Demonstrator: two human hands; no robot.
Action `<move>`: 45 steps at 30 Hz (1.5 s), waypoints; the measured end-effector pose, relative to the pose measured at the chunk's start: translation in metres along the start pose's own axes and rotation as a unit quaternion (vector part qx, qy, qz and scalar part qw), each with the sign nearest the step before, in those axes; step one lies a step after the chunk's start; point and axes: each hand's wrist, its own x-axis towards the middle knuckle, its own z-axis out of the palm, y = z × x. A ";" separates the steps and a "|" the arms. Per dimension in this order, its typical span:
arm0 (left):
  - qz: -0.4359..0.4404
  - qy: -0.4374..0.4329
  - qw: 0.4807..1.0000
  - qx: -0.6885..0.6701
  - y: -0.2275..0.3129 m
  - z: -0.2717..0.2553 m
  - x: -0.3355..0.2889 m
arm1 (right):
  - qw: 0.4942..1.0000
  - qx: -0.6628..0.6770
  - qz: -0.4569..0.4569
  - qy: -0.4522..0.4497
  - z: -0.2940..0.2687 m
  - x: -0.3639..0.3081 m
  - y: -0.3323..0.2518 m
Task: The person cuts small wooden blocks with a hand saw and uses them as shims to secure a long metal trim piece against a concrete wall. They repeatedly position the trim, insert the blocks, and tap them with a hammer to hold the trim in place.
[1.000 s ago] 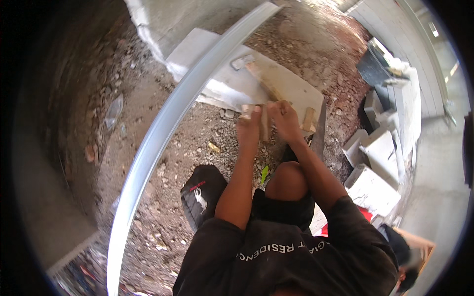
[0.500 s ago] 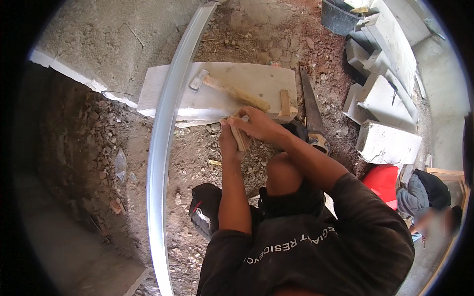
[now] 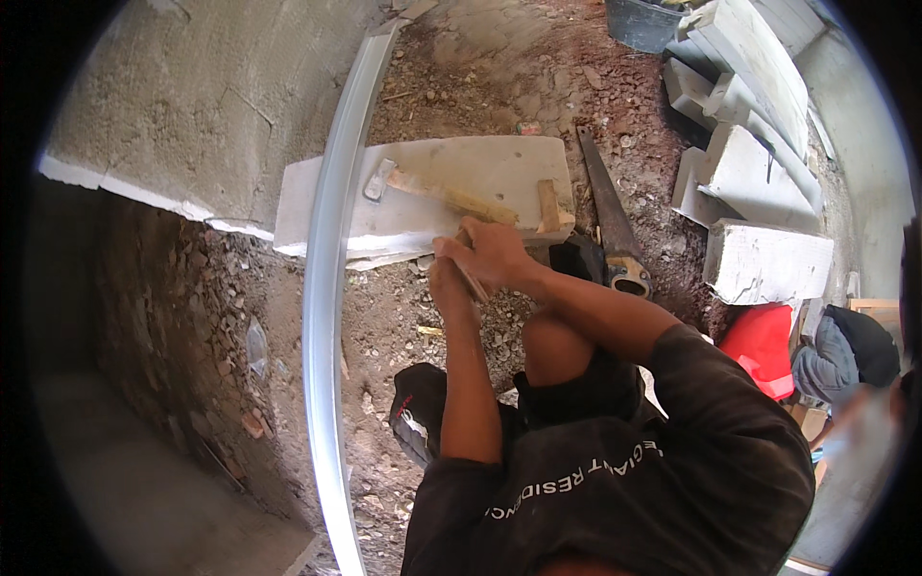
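Observation:
Both of my hands are together just off the near edge of a pale lightweight block (image 3: 437, 158). My left hand (image 3: 449, 280) is closed round a small piece of wood (image 3: 473, 284), mostly covered by fingers. From the right, my right hand (image 3: 497, 254) closes over the same piece; its fingertips meet the left thumb. On the block lies a hammer (image 3: 456, 199) with a wooden handle and a dusty head. Near the block's right end rests a short wooden strip (image 3: 547, 206).
A long pale metal channel (image 3: 325, 288) crosses the block on the left. A handsaw (image 3: 615, 216) lies right of the block. White blocks (image 3: 768, 261), a dark bucket (image 3: 642, 24) and a red item (image 3: 764, 350) stand at right. Another person (image 3: 836, 360) is at far right.
The view has shifted slightly. My right hand has closed further over the wood, which shows less now. Both hands stay together beside the block.

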 end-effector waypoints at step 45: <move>0.450 -0.222 0.588 0.634 -0.002 0.138 0.065 | 0.881 0.341 0.107 0.310 -0.121 0.051 0.123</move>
